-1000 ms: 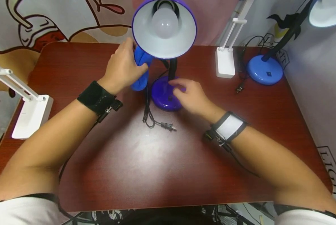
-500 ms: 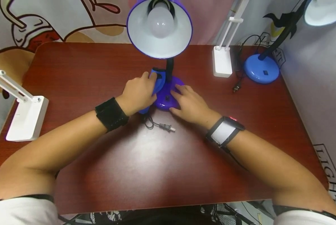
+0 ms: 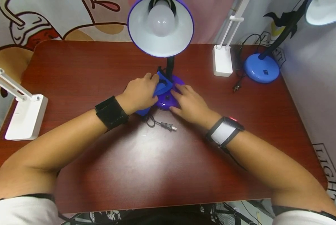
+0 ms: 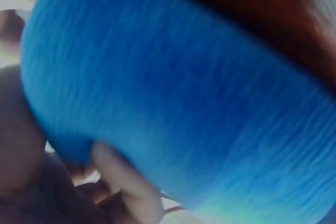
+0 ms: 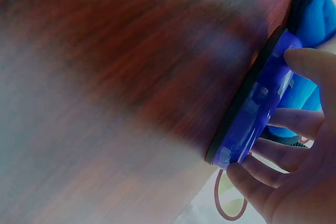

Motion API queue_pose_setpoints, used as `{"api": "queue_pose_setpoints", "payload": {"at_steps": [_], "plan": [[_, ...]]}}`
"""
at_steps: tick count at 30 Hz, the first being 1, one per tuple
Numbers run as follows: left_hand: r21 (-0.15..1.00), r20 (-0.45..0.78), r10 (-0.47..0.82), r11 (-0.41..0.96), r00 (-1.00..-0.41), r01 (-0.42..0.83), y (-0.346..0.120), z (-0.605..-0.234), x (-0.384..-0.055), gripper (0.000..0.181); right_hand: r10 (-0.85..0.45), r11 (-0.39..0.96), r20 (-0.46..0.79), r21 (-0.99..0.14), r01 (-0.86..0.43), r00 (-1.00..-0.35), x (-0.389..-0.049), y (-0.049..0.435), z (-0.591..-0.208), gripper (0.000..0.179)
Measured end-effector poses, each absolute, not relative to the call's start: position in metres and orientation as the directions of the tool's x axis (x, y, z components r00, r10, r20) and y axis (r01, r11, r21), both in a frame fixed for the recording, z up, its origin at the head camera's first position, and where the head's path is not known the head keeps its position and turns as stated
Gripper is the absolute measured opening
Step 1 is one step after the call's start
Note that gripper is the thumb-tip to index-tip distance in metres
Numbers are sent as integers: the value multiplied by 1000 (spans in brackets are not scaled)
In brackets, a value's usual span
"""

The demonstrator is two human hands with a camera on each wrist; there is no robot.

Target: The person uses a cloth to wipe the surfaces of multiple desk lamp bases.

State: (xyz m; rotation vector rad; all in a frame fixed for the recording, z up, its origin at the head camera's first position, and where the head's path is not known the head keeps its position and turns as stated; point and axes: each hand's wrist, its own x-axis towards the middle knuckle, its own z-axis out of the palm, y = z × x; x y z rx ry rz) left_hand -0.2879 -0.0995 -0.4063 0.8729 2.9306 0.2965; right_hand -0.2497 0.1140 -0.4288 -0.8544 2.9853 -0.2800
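Note:
A desk lamp with a purple base [image 3: 168, 101], black neck and white-lined shade [image 3: 137, 29] stands toward the back of the table. My left hand [image 3: 139, 93] grips a blue cloth [image 3: 162, 89] against the left side of the base and neck. In the left wrist view the fuzzy blue cloth [image 4: 173, 87] fills most of the picture, with fingers bent at its edge. My right hand [image 3: 193, 104] rests spread fingertips on the base's right side. The right wrist view shows those fingers [image 5: 299, 121] lying over the purple base [image 5: 257, 100].
The lamp's cord and plug [image 3: 168, 126] lie in front of its base. A white lamp [image 3: 27, 117] stands at left, another white lamp [image 3: 222, 62] at back right. Beside that is a blue-based lamp [image 3: 262, 68] with its own plug. Walls border the table's back and right.
My left hand has brought the cloth down and right, from beside the shade onto the base; lately the cloth shifts slightly. My right hand has spread its fingers on the base.

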Motion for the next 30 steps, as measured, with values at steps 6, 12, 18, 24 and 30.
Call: {"api": "queue_pose_setpoints", "payload": {"at_steps": [6, 12, 18, 24, 30], "plan": [[453, -130, 552, 772, -824, 446, -123, -385, -285, 47, -508, 850, 24, -149, -506, -861, -245, 110, -428, 65], [567, -142, 355, 794, -924, 218, -184, -345, -308, 50, -510, 857, 84, -44, -514, -856, -230, 78, -425, 68], [540, -143, 270, 828, -952, 153, -208, -341, -319, 57, -550, 835, -98, -22, -550, -830, -225, 34, -428, 72], [538, -157, 265, 831, -951, 142, -205, -355, -320, 55, -510, 843, -210, 73, -533, -834, -231, 29, -436, 74], [548, -152, 274, 823, -950, 150, -202, -362, -318, 52, -503, 859, -196, -7, -512, -842, -259, 59, -439, 69]]}}
